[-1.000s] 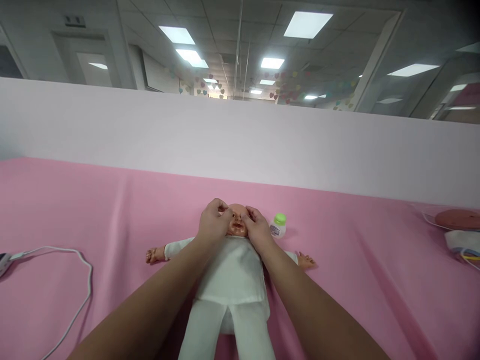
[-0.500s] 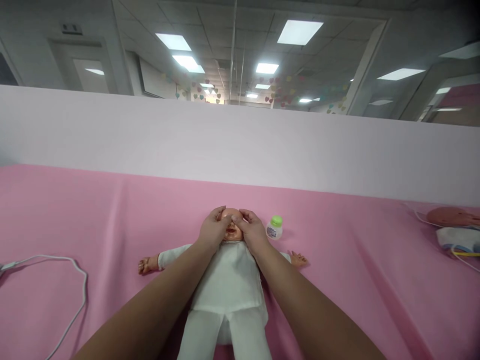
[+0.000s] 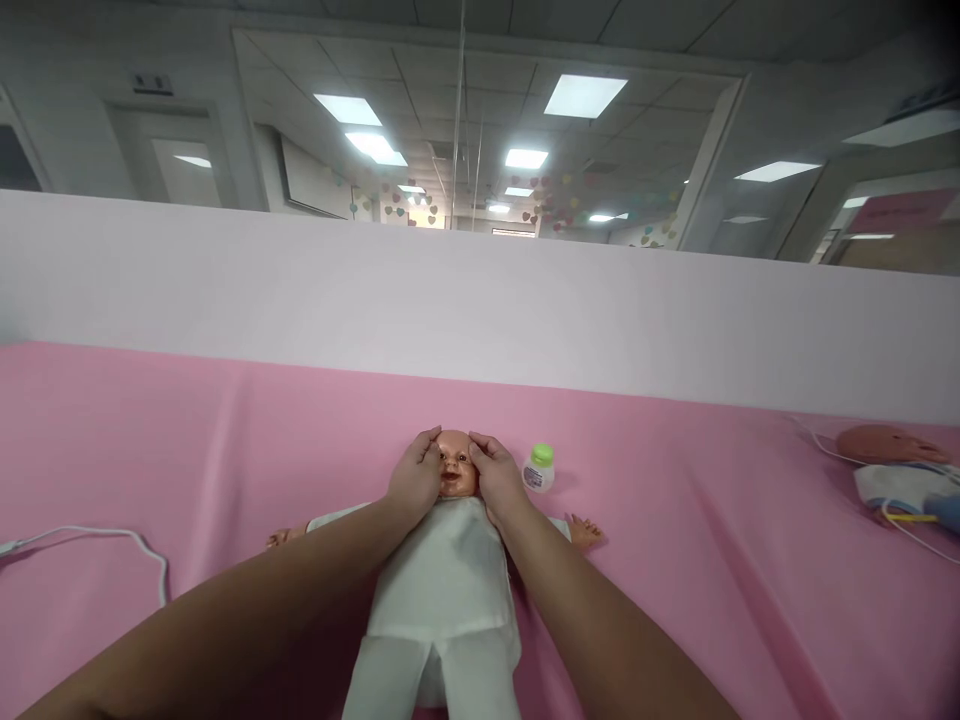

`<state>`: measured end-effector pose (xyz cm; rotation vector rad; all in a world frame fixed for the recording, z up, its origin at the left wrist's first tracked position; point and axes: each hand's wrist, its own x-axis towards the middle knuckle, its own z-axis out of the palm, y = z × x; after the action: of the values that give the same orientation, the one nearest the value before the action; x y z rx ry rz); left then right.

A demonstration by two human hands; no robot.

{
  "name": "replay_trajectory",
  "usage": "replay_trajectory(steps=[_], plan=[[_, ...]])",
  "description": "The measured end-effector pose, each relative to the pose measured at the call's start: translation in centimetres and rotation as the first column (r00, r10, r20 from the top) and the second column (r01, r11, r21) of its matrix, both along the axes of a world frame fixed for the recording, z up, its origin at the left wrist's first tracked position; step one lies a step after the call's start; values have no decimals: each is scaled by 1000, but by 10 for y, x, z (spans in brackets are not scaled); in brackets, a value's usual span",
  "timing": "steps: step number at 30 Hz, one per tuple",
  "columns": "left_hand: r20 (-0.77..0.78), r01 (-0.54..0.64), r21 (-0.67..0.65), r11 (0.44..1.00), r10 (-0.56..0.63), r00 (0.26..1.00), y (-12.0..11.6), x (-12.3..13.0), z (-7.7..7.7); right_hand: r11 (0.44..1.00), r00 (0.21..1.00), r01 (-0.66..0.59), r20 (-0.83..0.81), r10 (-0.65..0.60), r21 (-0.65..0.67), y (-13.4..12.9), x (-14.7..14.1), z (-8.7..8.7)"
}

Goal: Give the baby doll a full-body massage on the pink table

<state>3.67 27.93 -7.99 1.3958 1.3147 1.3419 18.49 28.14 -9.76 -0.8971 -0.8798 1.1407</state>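
A baby doll [image 3: 442,585] in a white top and white trousers lies on its back, arms spread to the sides. Its head is clasped between my hands. My left hand [image 3: 417,482] curves along one side of the head, and my right hand [image 3: 501,484] along the other, thumb by the temple. The doll's eyes, nose and mouth show between them. A small clear bottle [image 3: 538,470] with a green cap stands just right of my right hand. My forearms hide parts of the doll's sleeves.
A pink cover [image 3: 637,560] lies under everything, with a low white wall [image 3: 480,310] behind it. A white cable [image 3: 97,530] runs at the left. At the far right lies another doll [image 3: 889,445] with white and blue cloth and thin tubing.
My thumbs have moved off the doll's brow outward to the sides of its head, uncovering the eyes. The view has shifted slightly, so the scene sits a little lower.
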Motion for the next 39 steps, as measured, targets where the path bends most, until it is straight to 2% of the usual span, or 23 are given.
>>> replay_trajectory(steps=[5,11,14,19,25,30,35,39], plan=[[100,-5,13,1000,3,995,-1,2,-3,998,997,-54,-59,52,-25,-4,2,1],[353,67,-49,997,-46,935,-13,11,1,1000,997,-30,70,29,7,-9,3,3],[412,96,-43,994,-70,909,-16,12,1,1000,991,-1,133,0,10,-9,3,4],[410,121,-41,992,-94,907,-11,9,0,997,973,66,218,-72,34,-5,2,2],[466,114,-114,987,-48,883,-12,6,3,1000,997,21,68,-22,17,-3,4,-3],[482,116,-112,987,-48,875,-15,4,4,1000,1000,-27,4,26,16,-7,5,-1],[474,182,-13,983,-154,867,-14,2,-1,999,991,-26,135,22,26,-13,5,2],[465,184,-15,983,-156,872,-14,3,-2,1000,969,17,246,-17,-1,-17,3,9]])
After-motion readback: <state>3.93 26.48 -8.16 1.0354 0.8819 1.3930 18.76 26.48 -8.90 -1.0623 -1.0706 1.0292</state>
